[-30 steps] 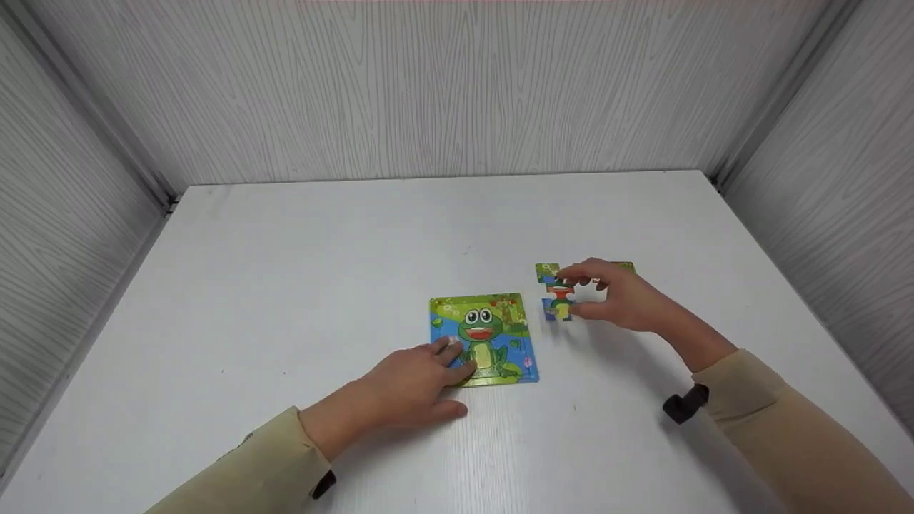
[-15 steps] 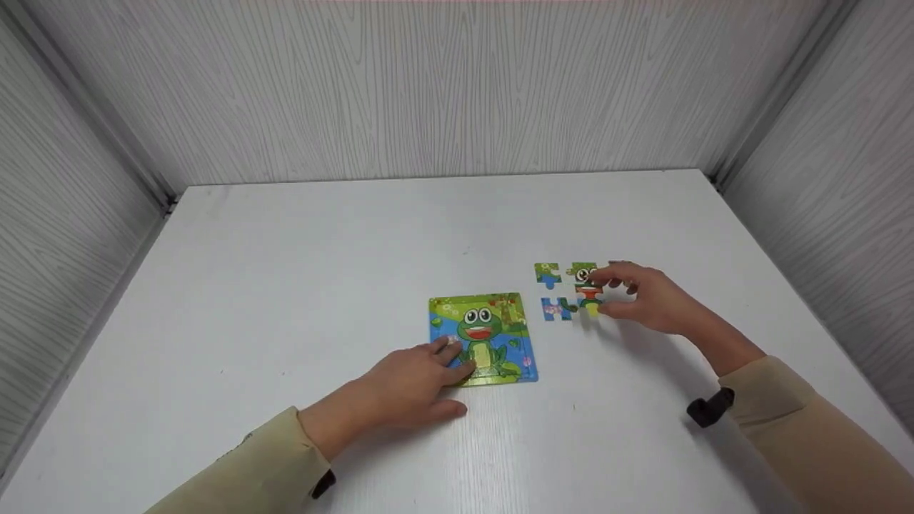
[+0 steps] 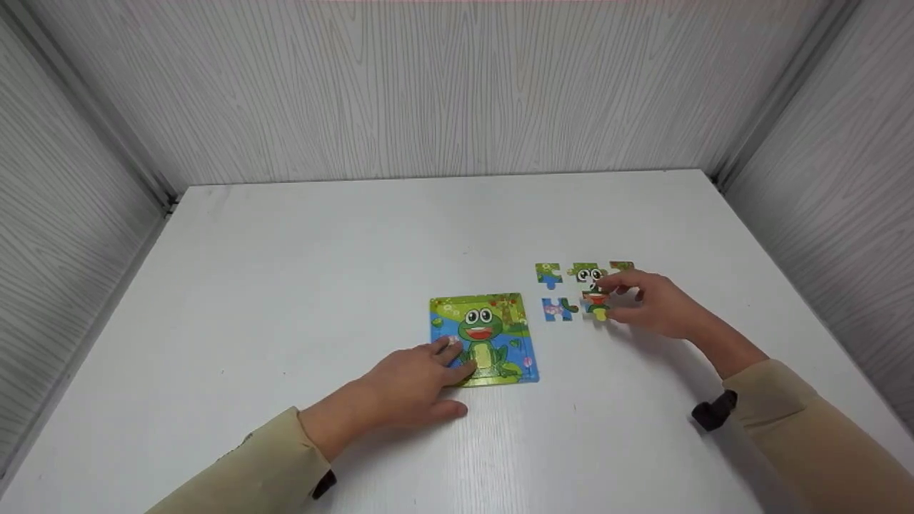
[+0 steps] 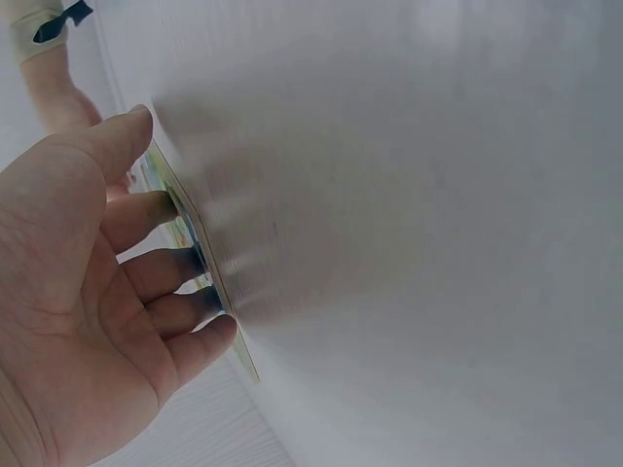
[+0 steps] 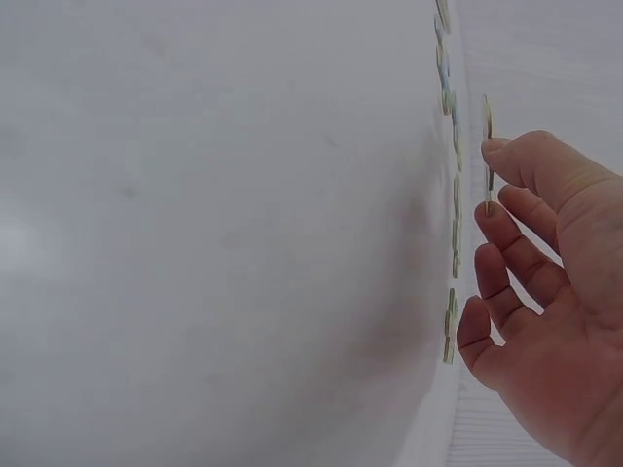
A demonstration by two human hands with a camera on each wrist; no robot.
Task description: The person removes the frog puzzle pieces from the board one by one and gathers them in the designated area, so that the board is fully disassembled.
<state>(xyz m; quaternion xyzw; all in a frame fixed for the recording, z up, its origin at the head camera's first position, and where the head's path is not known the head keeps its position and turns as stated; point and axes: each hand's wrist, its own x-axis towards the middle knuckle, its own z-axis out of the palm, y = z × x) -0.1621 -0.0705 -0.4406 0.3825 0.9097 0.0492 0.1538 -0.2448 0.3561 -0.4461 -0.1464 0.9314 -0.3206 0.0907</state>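
Observation:
My left hand rests its fingers, extended, on the lower left of a square frog puzzle lying on the table. The puzzle shows its frog picture face up. To the right, my right hand pinches a puzzle piece with the frog's red mouth, thumb at one edge and fingertips at the opposite edge. In the right wrist view that piece stands off from the tabletop, over the row of loose pieces. Just behind it lies a piece with the frog's eyes, partly overlapped in the head view.
Other loose pieces lie near the right hand: a green and blue one, a blue and pink one and a green one behind the fingers. The white table is bounded by grey wood-grain panels behind and at both sides.
My right hand has moved to the right with the mouth piece, uncovering the pieces on the left of the group. The left hand and the frog puzzle have stayed in place.

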